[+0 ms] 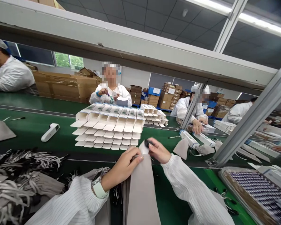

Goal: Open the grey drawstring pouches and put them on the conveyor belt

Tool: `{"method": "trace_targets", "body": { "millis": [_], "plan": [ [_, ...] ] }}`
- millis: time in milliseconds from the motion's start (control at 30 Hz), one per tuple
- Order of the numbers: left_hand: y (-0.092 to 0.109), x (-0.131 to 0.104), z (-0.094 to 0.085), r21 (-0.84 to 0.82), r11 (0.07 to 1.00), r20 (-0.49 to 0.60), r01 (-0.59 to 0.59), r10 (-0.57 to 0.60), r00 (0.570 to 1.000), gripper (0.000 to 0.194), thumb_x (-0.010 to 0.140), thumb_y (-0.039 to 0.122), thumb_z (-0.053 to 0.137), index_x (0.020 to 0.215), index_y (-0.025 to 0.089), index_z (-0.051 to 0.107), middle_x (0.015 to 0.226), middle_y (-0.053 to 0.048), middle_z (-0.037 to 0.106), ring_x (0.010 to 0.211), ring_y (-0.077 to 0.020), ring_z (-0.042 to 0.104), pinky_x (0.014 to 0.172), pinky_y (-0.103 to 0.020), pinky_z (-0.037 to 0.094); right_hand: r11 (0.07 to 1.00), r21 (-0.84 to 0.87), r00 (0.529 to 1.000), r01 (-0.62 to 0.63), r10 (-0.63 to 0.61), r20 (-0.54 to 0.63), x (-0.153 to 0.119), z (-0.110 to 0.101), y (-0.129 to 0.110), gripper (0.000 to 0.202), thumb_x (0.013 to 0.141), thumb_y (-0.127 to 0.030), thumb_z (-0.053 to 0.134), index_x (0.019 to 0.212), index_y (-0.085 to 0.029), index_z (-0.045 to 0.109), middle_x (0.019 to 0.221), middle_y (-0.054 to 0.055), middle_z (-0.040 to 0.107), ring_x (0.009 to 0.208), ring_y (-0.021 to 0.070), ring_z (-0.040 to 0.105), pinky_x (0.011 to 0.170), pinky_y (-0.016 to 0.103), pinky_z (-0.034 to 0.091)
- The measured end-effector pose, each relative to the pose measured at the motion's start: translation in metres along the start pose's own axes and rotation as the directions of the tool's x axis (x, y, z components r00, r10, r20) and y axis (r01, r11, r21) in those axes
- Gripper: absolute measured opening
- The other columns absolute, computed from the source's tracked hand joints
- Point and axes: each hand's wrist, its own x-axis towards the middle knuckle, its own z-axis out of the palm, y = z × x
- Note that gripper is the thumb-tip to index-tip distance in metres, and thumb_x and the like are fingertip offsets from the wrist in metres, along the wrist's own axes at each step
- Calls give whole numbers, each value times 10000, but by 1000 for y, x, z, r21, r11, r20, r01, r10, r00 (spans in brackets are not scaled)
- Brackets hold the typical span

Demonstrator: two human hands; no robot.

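My left hand (128, 162) pinches the top edge of a long grey cloth pouch (142, 190), which hangs down toward me. In my right hand (159, 150) is a white handheld device (144, 147) with a black end, its lower part hidden at the mouth of the pouch. How deep it sits inside I cannot tell. A similar white handheld device (50, 132) with a small display lies on the green belt to the left. Heaped at the lower left are several grey drawstring pouches (39, 184) with pale cords.
Stacked open white boxes (110, 125) stand on the belt (63, 134) ahead. A slanted metal post (245, 115) rises at the right, near a tray of striped items (257, 190). Overhead runs a shelf beam (131, 43). Several co-workers sit across the belt.
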Motion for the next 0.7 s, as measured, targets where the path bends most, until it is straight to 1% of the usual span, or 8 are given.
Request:
{"method": "trace_targets", "body": {
  "millis": [100,200,267,367,500,567,633,700],
  "plan": [
    [-1,2,-4,4,1000,-63,1,0,998,183,825,283,366,684,179,417,732,15,388,661,-115,396,595,-216,321,974,-208,971,-89,132,202,-5,5,8,445,705,-549,456,763,-132,602,744,31,554,665,104,515,512,189,416],
    [-2,3,-7,-12,999,-65,42,-43,997,192,820,286,359,662,181,391,642,36,361,578,-105,355,528,-209,293,932,-310,894,-189,294,337,-9,13,13,557,705,-599,393,826,-106,622,747,57,556,603,105,524,444,184,403],
    [-2,4,-8,-35,996,-63,81,-83,995,183,811,291,367,664,182,378,601,49,344,537,-97,331,497,-204,273,893,-387,848,-230,379,370,-12,18,14,587,685,-620,397,850,-103,621,733,53,546,546,88,506,402,169,380],
    [-1,3,-7,-73,991,-116,116,-124,985,178,808,298,368,672,183,367,584,58,335,508,-84,317,481,-195,263,844,-493,842,-210,413,349,-15,24,14,571,668,-637,395,787,-121,610,700,24,520,511,64,452,361,145,340],
    [1,2,-12,-48,985,-242,163,-170,955,196,809,342,372,686,190,365,559,61,329,484,-82,315,457,-191,246,854,-519,847,-25,294,443,-16,28,13,541,680,-627,387,492,-125,462,683,10,482,504,50,385,371,155,304],
    [1,3,-17,24,984,-286,178,-164,944,202,813,358,362,695,195,373,548,58,334,481,-91,320,464,-199,248,849,-520,850,91,206,485,-15,28,11,546,697,-608,389,432,-131,406,622,3,464,493,51,369,405,173,305],
    [1,4,-23,127,979,-287,157,-115,951,216,817,370,349,696,195,386,573,44,363,509,-104,341,493,-213,260,795,-590,921,143,112,374,-14,22,6,528,736,-569,372,451,-134,460,518,-11,445,464,60,375,434,189,312],
    [3,2,-27,213,963,-178,166,-129,976,304,817,403,331,609,187,372,555,35,353,495,-108,327,490,-224,244,669,-725,987,162,-111,119,-13,10,-3,476,775,-507,367,520,-141,531,442,-23,438,429,68,384,455,200,317]
  ]
}}
